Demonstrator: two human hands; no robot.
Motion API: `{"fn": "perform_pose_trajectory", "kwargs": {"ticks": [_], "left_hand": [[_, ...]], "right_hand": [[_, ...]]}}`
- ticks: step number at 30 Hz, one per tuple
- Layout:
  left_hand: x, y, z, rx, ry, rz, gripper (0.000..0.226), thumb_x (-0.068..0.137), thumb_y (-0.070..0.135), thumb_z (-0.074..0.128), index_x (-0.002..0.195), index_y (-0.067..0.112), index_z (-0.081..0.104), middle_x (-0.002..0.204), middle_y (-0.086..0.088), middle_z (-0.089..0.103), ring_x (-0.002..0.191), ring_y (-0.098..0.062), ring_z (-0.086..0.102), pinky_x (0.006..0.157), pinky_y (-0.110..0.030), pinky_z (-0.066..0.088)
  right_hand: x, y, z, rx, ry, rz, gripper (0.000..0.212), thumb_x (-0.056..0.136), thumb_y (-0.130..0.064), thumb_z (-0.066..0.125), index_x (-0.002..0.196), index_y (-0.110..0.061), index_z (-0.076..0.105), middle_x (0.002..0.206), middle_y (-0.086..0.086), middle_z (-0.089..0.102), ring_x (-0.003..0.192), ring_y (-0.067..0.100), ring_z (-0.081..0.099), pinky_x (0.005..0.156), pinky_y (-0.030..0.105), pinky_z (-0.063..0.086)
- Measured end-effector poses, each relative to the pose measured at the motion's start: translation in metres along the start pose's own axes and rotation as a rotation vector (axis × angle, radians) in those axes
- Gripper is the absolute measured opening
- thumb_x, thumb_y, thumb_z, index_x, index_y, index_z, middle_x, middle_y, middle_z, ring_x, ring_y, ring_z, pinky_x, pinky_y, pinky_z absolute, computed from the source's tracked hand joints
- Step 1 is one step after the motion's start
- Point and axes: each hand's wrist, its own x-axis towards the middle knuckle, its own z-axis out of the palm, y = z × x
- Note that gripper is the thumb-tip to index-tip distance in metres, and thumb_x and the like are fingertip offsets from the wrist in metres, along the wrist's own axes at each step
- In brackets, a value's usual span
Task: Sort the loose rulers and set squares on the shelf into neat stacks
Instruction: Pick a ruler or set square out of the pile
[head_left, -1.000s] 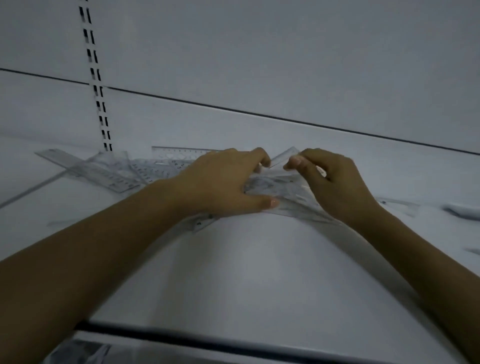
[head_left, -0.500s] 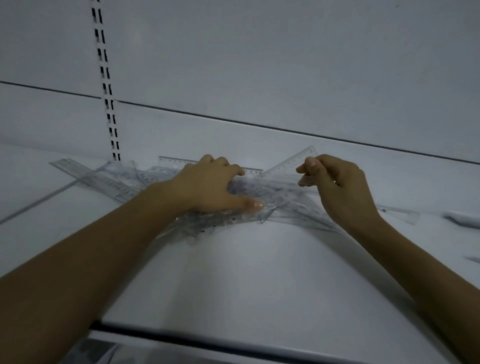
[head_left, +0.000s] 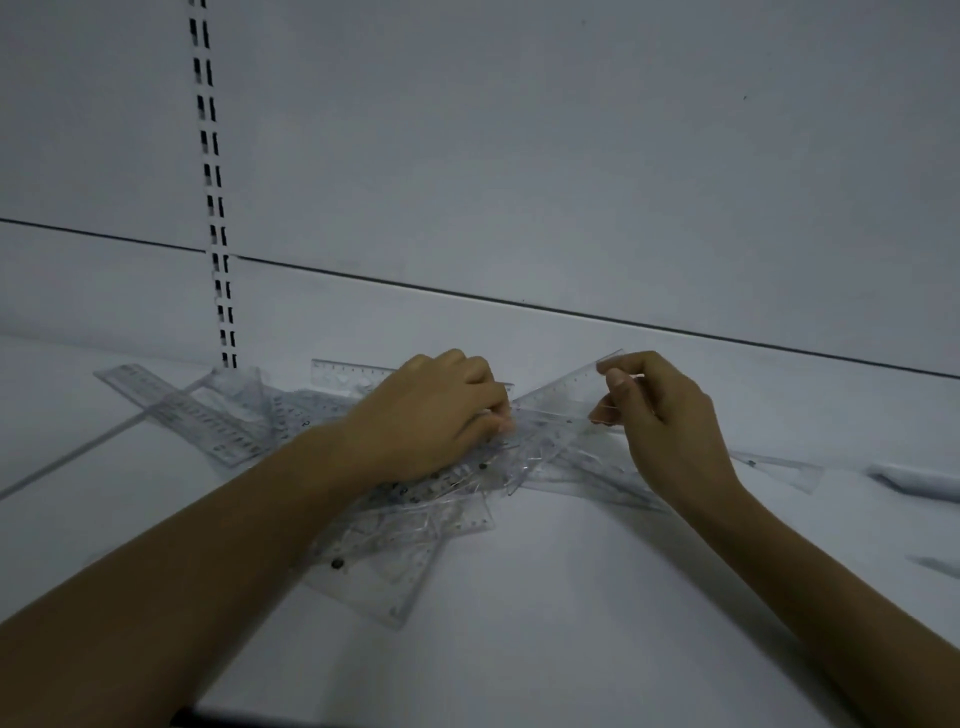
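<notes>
While your right grip (head_left: 670, 426) pinches clear ruler (head_left: 563, 397) and left grip (head_left: 431, 415) clamps pile (head_left: 405, 561) on shelf (head_left: 571, 623), fast pull cd drag tangled pieces off front edge.

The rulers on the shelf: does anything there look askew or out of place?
Yes. The clear rulers and set squares lie crossed in a heap on the shelf, not stacked. One long ruler sticks out to the left. The left hand rests on the heap; the right hand pinches a tilted ruler.
</notes>
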Motion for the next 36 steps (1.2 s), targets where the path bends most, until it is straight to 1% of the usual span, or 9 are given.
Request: {"fn": "perform_pose_trajectory", "kwargs": {"ticks": [4, 7, 11, 17, 21, 25, 28, 31, 36], "left_hand": [[-0.003, 0.006, -0.006, 0.052, 0.044, 0.056, 0.06, 0.092, 0.049, 0.009, 0.114, 0.03, 0.061, 0.109, 0.009, 0.057, 0.097, -0.013, 0.048, 0.084, -0.028, 0.025], [-0.002, 0.007, -0.006, 0.129, 0.16, 0.083, 0.046, 0.096, 0.043, 0.021, 0.109, 0.032, 0.064, 0.102, 0.01, 0.061, 0.094, -0.014, 0.053, 0.084, -0.033, 0.034], [0.002, 0.002, -0.007, 0.251, 0.301, 0.112, 0.027, 0.09, 0.035, 0.044, 0.099, 0.031, 0.069, 0.092, 0.009, 0.068, 0.085, -0.017, 0.061, 0.078, -0.036, 0.046], [-0.001, -0.001, -0.014, 0.176, 0.4, -0.008, 0.011, 0.086, 0.027, 0.062, 0.093, 0.024, 0.069, 0.062, 0.006, 0.063, 0.042, -0.016, 0.056, 0.039, -0.023, 0.04], [0.0, 0.003, -0.01, 0.215, 0.369, -0.052, 0.018, 0.073, 0.027, 0.079, 0.088, 0.026, 0.069, 0.06, 0.009, 0.058, 0.04, -0.012, 0.05, 0.034, -0.018, 0.023], [-0.001, -0.001, -0.012, 0.23, 0.305, -0.126, 0.041, 0.052, 0.023, 0.091, 0.087, 0.024, 0.068, 0.061, 0.008, 0.055, 0.042, -0.011, 0.05, 0.036, -0.017, 0.023], [-0.007, -0.003, -0.018, 0.218, 0.319, -0.183, 0.034, 0.061, 0.021, 0.086, 0.088, 0.023, 0.067, 0.063, 0.008, 0.055, 0.045, -0.012, 0.051, 0.038, -0.016, 0.022], [-0.009, 0.002, -0.021, 0.166, 0.417, -0.181, 0.009, 0.089, 0.028, 0.059, 0.094, 0.023, 0.065, 0.066, 0.008, 0.057, 0.048, -0.013, 0.053, 0.035, -0.022, 0.036], [-0.008, 0.027, -0.023, 0.102, 0.473, -0.103, 0.045, 0.1, 0.04, 0.022, 0.107, 0.021, 0.062, 0.076, 0.007, 0.061, 0.056, -0.011, 0.058, 0.037, -0.026, 0.046]], "right_hand": [[-0.001, 0.001, -0.001, -0.034, -0.002, -0.002, 0.017, 0.098, -0.024, 0.042, 0.099, -0.022, 0.059, 0.068, -0.013, 0.064, 0.071, 0.0, 0.063, 0.069, 0.021, 0.048], [-0.001, 0.002, 0.0, -0.058, -0.001, -0.016, 0.017, 0.098, -0.026, 0.042, 0.101, -0.024, 0.058, 0.07, -0.015, 0.063, 0.073, 0.002, 0.063, 0.072, 0.028, 0.051], [0.0, -0.001, -0.001, 0.001, 0.066, -0.031, 0.019, 0.099, -0.02, 0.041, 0.115, -0.027, 0.05, 0.076, -0.014, 0.065, 0.077, -0.003, 0.063, 0.069, 0.008, 0.045], [0.006, -0.011, -0.014, 0.245, 0.296, 0.026, 0.01, 0.097, -0.014, 0.045, 0.097, -0.02, 0.053, 0.087, -0.01, 0.068, 0.083, -0.004, 0.064, 0.073, 0.006, 0.044], [0.009, -0.009, -0.02, 0.367, 0.303, 0.143, 0.008, 0.095, -0.014, 0.051, 0.089, -0.017, 0.057, 0.085, -0.002, 0.072, 0.081, 0.005, 0.069, 0.081, 0.031, 0.052], [0.011, -0.012, -0.026, 0.459, 0.309, 0.22, 0.008, 0.095, -0.013, 0.053, 0.09, -0.012, 0.059, 0.072, -0.002, 0.073, 0.068, 0.01, 0.071, 0.074, 0.026, 0.053], [0.012, -0.018, -0.032, 0.507, 0.288, 0.259, 0.009, 0.095, -0.014, 0.053, 0.091, -0.01, 0.06, 0.071, -0.001, 0.072, 0.059, 0.012, 0.069, 0.062, 0.018, 0.053], [0.013, -0.022, -0.041, 0.489, 0.235, 0.283, 0.012, 0.094, -0.02, 0.055, 0.093, -0.009, 0.061, 0.074, 0.005, 0.073, 0.059, 0.015, 0.07, 0.068, 0.025, 0.053], [0.013, -0.019, -0.074, 0.307, 0.182, 0.151, 0.015, 0.09, -0.02, 0.061, 0.083, -0.007, 0.063, 0.074, 0.003, 0.071, 0.07, 0.011, 0.068, 0.071, 0.026, 0.052]]}}
